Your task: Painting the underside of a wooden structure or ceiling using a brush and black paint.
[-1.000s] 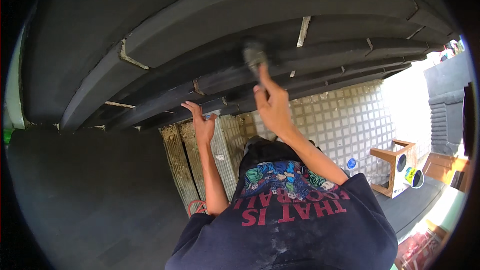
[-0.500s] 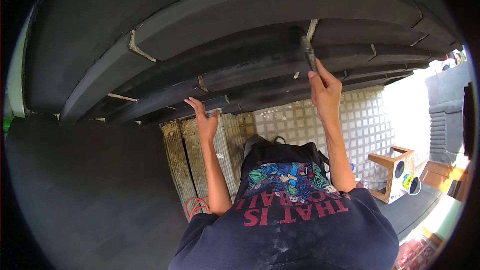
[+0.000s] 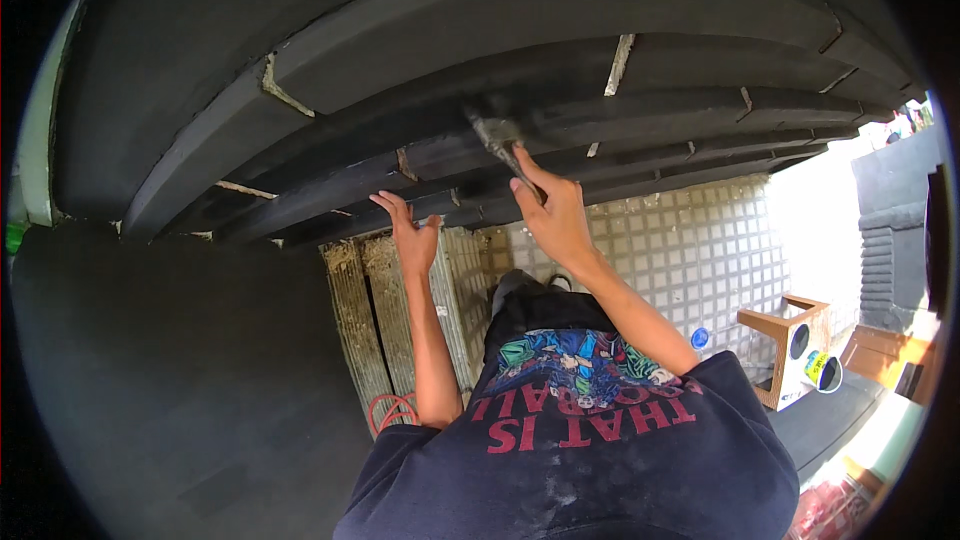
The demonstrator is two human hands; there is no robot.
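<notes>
In my right hand (image 3: 556,218) is a paintbrush (image 3: 497,135), its handle gripped between thumb and fingers. The bristles meet a dark grey stepped wall ledge (image 3: 420,110) and look smeared by motion. Wet-looking, darker paint shows around the brush. My left hand (image 3: 410,230) has its fingers spread, the fingertips resting at the edge of a lower dark ledge (image 3: 350,183). It holds nothing. Pale unpainted strips (image 3: 619,65) cross the ledges in several places.
Corrugated panels (image 3: 400,290) stand below my left arm. A tiled floor (image 3: 690,235) lies beneath the ledges. To the right is a wooden stool (image 3: 785,340) with a paint can (image 3: 823,373) on it. A blue round object (image 3: 699,338) lies near my right forearm. A red hose (image 3: 392,410) curls at left.
My right hand has swept the paintbrush leftward along the ledge, away from the pale strip. My left hand has stayed in nearly the same place.
</notes>
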